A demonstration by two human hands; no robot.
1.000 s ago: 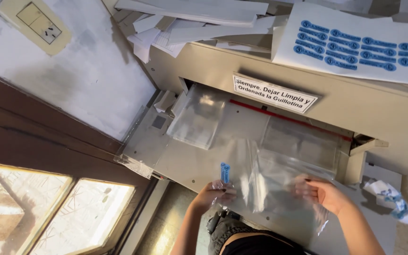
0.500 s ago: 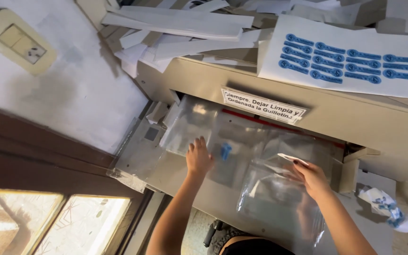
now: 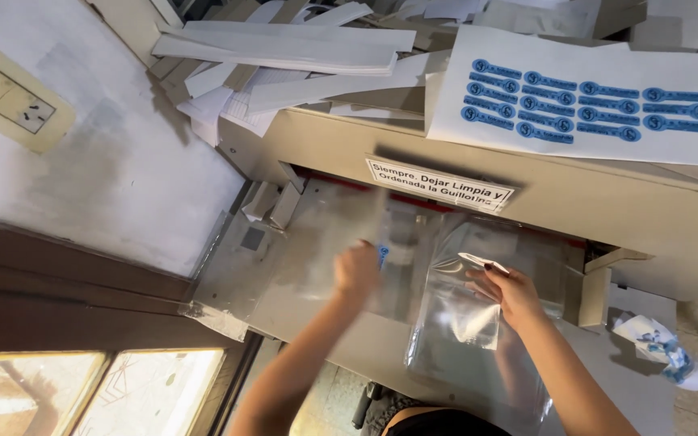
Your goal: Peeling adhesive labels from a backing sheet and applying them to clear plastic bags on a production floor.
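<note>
At the bottom centre of the frame both forearms reach up onto the grey worktop [image 3: 300,323] of a paper-cutting machine. The right hand [image 3: 510,292], right of centre, has its grip clamped on the upper edge of a clear plastic bag [image 3: 470,339], thumb and fingers pinching the film, and the bag hangs down toward the lower edge of the frame over the front of the worktop. The left hand [image 3: 357,270], at the centre and blurred, lies on a second clear plastic sheet [image 3: 325,234] spread flat on the worktop; its fingers look curled, but whether the grip is closed on the film I cannot tell. A small blue label [image 3: 383,255] shows just beside that hand. Beyond the hands stands the beige housing of the machine [image 3: 607,202] with a white notice strip. On top of it, upper right, lies a white sheet of blue labels [image 3: 583,101], and upper centre a heap of white paper strips [image 3: 284,56]. A crumpled scrap [image 3: 664,349] lies at the right edge.
</note>
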